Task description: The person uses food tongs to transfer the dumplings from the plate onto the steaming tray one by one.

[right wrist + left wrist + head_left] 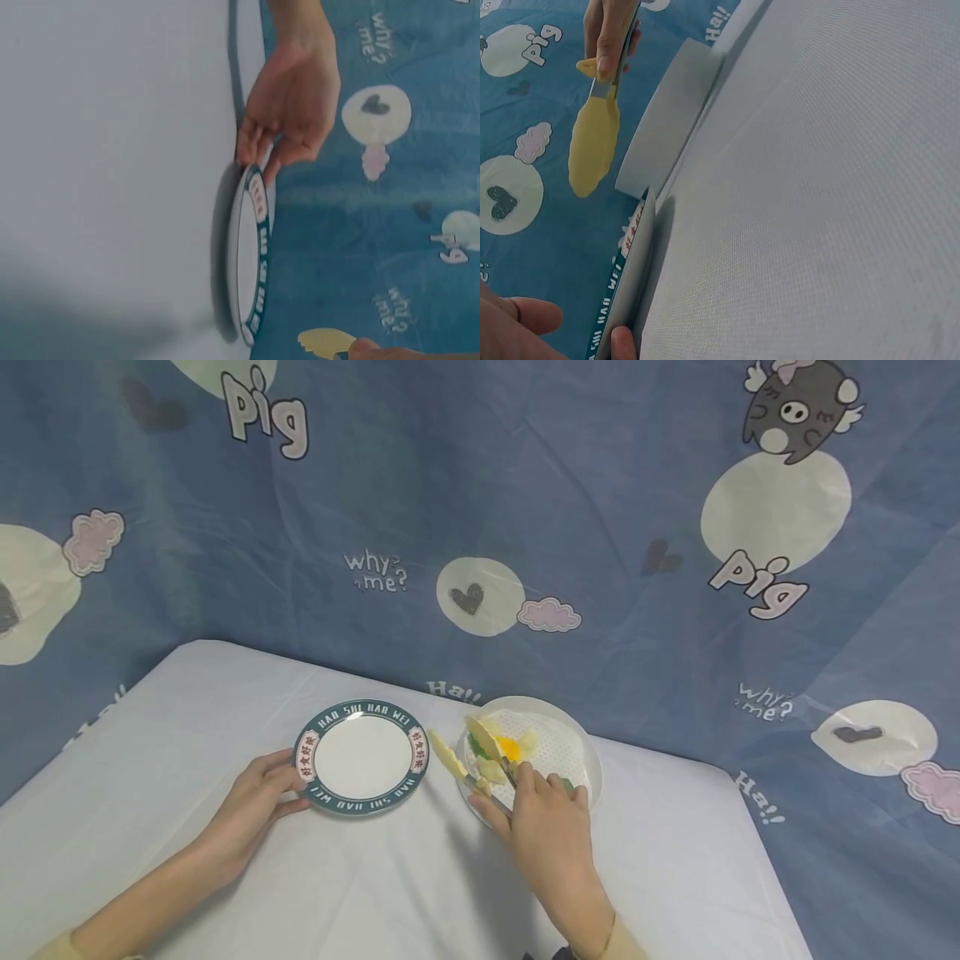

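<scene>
At the left of the head view, my left hand [247, 806] grips the edge of a round plate [363, 760] with a green lettered rim and white centre. Thumb and fingers lie on either side of that rim in the right wrist view. My right hand [551, 827] holds tongs [447, 756] with metal arms and yellow tips, spread apart. One tip overlaps the white round dish [587, 756] in the head view; the other is left of it. Inside the dish lie pale pieces [491, 770], an orange-yellow piece [510, 748] and green bits [477, 748].
A white cloth [360, 885] covers the table. Behind it hangs a blue curtain [615, 660] printed with pigs, hearts and lettering, close to the dish's far side. The plate stands left of the dish with a narrow gap between.
</scene>
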Motion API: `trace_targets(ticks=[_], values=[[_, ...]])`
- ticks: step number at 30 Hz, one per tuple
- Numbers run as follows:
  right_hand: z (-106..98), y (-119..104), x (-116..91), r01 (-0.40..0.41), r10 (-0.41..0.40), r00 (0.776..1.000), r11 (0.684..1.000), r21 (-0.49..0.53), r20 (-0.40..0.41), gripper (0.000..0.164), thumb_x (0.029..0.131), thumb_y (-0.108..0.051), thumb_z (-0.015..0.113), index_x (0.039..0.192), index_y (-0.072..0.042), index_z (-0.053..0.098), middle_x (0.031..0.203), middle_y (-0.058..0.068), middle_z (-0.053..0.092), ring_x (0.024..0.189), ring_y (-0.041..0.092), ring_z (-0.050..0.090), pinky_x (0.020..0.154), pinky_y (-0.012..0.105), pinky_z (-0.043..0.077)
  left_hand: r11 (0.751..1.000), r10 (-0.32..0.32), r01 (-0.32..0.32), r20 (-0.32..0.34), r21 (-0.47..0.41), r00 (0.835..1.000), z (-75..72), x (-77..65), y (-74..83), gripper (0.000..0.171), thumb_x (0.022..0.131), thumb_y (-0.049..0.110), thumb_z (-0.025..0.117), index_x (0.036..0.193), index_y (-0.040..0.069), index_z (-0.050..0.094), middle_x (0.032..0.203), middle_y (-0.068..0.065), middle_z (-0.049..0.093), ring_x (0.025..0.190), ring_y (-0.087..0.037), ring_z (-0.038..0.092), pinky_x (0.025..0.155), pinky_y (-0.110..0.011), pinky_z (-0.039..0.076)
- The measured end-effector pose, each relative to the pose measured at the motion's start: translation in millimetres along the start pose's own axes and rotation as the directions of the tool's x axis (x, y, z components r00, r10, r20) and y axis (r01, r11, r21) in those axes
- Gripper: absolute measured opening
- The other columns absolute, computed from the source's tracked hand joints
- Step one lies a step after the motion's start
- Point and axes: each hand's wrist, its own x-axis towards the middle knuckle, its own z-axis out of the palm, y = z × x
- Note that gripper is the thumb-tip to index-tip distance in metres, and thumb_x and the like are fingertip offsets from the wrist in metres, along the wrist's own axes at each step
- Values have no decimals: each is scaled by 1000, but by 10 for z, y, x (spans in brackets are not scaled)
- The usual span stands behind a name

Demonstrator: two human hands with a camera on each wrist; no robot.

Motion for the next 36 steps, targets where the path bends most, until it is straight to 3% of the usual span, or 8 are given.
trace_targets(ticks=[11,20,26,31,36], values=[[116,-371,21,100,-100,995,995,0,19,64,94,-75,64,101,-11,61,80,0,69,76,19,59,71,37,39,1000,-8,8,4,8,1000,22,7,26,82,104,12,43,167,-11,-4,172,-35,14,148,-34,44,96,-7,57],[341,-607,53,138,-138,987,990,9,85,62,95,-75,62,101,-14,59,87,0,71,81,19,63,74,37,45,1000,-13,13,2,8,1000,40,10,19,83,103,12,44,168,-11,-3,170,-35,23,145,-33,49,95,-8,58],[480,-648,-16,155,-155,988,988,-26,17,61,96,-75,61,102,-15,58,79,-1,66,77,18,61,67,32,42,1000,-9,9,1,14,1000,41,2,42,83,103,13,45,168,-10,-3,170,-34,25,145,-34,49,95,-8,58],[583,-682,-92,139,-140,990,987,-75,-10,60,99,-73,58,106,-13,59,84,-2,65,78,18,54,68,31,39,1000,-9,9,-4,14,1000,22,-2,38,84,103,12,45,168,-9,-4,169,-34,25,145,-35,49,95,-9,58],[677,-711,-142,123,-125,992,991,-58,-28,62,100,-73,56,109,-12,62,88,-1,71,78,19,55,68,31,37,1000,-6,6,-5,7,1000,6,-4,18,85,103,11,44,169,-8,-6,171,-36,21,147,-35,48,95,-9,58]])
